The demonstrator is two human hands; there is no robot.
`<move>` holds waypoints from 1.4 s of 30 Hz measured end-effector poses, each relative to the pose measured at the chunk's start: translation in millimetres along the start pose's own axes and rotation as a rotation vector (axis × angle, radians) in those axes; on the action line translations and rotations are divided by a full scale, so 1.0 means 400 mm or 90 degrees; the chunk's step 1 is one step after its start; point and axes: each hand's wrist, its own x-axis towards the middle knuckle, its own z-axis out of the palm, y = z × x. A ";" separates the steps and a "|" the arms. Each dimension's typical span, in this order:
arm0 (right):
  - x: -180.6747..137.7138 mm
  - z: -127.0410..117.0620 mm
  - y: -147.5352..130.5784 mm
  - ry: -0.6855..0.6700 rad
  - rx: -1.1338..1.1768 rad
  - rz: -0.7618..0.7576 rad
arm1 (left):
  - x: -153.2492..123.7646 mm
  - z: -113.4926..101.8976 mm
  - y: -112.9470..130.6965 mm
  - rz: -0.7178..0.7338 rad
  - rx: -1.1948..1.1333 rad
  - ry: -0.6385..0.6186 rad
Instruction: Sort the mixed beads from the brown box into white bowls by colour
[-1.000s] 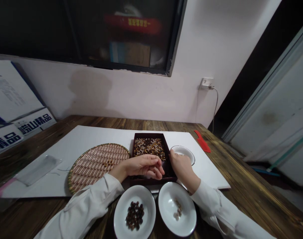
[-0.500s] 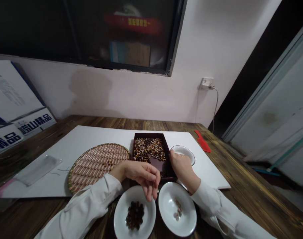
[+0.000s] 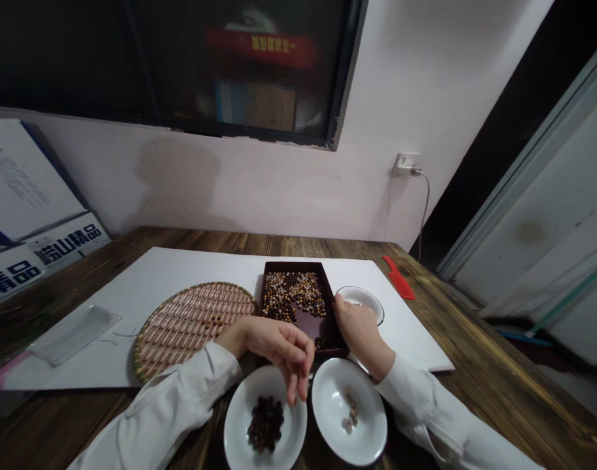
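A dark red tray [image 3: 308,264] holds many small beads [image 3: 298,290] in yellow, brown, black and pale tones. My left hand [image 3: 283,349] hangs over its near side, above a white bowl [image 3: 293,418] of dark brown beads [image 3: 266,424]. Its fingers are loosely bent and apart, with nothing visible in them. At the tray's right wall is my right hand [image 3: 361,334], its fingers curled against the edge and partly hidden. A second white bowl [image 3: 328,437], with a few pale beads [image 3: 350,414], stands between my forearms. Behind the right hand, a third bowl [image 3: 371,297] is partly covered.
A round woven tray [image 3: 176,333] with several yellow-brown beads lies left on a white board [image 3: 181,264]. A clear plastic box [image 3: 76,336] is farther left. At the right lies a red comb-like tool [image 3: 401,284]. A wall socket [image 3: 407,164] with a cable is behind.
The fingers of my left hand have spread apart a little and dipped slightly over the bowl of dark beads. The right hand has stayed at the tray's wall.
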 end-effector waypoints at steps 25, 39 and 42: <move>0.001 0.011 -0.001 0.015 -0.013 0.004 | 0.004 -0.016 -0.019 0.034 -0.012 -0.035; 0.000 0.015 0.000 0.029 0.007 -0.002 | 0.004 -0.023 -0.020 0.034 -0.001 -0.013; 0.001 0.016 0.001 0.033 0.006 -0.005 | 0.001 -0.021 -0.018 0.007 0.000 0.016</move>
